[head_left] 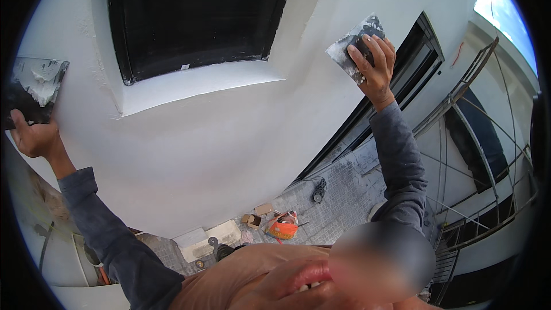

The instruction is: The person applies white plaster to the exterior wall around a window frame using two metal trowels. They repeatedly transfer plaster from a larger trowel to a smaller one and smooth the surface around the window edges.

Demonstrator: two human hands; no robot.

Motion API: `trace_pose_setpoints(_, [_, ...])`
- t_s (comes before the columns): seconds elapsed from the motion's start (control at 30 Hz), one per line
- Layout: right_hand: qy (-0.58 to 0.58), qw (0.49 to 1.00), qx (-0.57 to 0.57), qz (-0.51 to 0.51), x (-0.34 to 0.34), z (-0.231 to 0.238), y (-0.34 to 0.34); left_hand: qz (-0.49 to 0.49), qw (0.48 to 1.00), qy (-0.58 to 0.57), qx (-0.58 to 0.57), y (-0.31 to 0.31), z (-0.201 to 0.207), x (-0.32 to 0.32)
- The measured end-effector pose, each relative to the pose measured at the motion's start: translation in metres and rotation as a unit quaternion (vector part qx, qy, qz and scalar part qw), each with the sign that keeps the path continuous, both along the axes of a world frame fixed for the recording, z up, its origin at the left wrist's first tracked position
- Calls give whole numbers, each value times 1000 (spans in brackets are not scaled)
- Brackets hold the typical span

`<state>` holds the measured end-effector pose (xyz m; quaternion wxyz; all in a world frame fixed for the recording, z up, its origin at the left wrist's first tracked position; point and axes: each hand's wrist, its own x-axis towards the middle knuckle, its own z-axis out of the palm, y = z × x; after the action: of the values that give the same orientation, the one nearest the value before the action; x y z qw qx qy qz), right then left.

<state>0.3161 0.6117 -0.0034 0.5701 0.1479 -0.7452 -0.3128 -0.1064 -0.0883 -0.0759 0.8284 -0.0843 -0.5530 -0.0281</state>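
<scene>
At the far left my left hand (37, 138) is closed round the dark handle of a wide putty knife (43, 80), whose blade carries a lump of white putty (47, 89). High on the right, my right hand (377, 68) grips another wide putty knife (346, 47). Its blade is smeared with white and lies over the white wall (195, 138); whether it touches the wall I cannot tell. Between the two hands is a dark window (201, 23) set back in a white recess, nearer the top of the view.
A dark-framed opening (416, 63) lies right of my right hand. Metal scaffolding (470, 132) stands farther right. On the paved floor (344, 201) below are an orange bag (282, 228), small cardboard boxes (251, 220) and a coiled dark cable (319, 191).
</scene>
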Motion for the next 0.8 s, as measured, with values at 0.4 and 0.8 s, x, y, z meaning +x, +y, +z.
trace_pose_setpoints(0.4, [46, 982, 178, 46, -68, 191, 22, -113, 994, 1, -3, 38, -5, 29])
trace_pose_setpoints(0.8, [30, 989, 142, -20, -33, 174, 29, -249, 968, 10, 14, 47, -7, 25])
